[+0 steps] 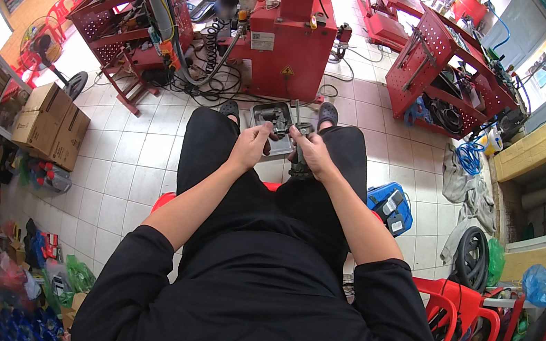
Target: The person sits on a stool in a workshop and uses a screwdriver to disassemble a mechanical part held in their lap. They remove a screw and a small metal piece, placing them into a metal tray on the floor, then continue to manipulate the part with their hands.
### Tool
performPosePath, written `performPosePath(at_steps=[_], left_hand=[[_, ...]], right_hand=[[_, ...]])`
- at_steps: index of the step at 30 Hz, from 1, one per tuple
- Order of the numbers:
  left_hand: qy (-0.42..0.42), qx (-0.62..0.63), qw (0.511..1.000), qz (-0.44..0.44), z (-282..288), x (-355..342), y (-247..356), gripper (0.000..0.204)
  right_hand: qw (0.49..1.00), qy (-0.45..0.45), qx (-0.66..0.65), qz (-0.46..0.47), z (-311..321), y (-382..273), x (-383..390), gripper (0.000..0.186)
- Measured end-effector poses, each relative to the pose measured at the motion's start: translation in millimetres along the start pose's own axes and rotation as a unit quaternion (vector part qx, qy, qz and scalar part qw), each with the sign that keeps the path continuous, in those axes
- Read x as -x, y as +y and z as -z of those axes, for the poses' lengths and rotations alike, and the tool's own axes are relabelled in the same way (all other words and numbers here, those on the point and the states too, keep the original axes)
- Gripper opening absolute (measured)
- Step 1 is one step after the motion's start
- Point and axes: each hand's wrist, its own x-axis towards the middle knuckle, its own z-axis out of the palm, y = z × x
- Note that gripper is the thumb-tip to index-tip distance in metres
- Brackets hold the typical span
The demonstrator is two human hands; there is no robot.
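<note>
Gripping a dark part (299, 168) right of the tray (281, 149) was your right hand (314, 151). Opposite, your left hand (247, 147) curled, its hold unclear.

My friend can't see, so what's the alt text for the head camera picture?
A seated person in black holds a dark metal part in the right hand, left hand close by, near a grey tray on a tiled floor. A red machine stands beyond.
</note>
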Motion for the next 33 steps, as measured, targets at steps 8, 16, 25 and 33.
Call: performPosePath(at_steps=[8,16,25,33], left_hand=[[0.004,0.008,0.999,-0.037,-10,5,13,0.025],[0.008,0.021,0.998,-0.062,-16,9,22,0.025],[0.005,0.053,0.997,-0.047,-12,5,14,0.024],[-0.022,0.068,0.996,-0.048,-15,10,23,0.022]], right_hand=[[1.0,0.009,-0.001,-0.007,3,-5,5,0.056],[1.0,0.01,0.0,-0.004,4,-4,4,0.058],[1.0,0.008,0.004,0.001,4,0,1,0.058],[1.0,0.0,-0.004,0.008,5,0,1,0.053]])
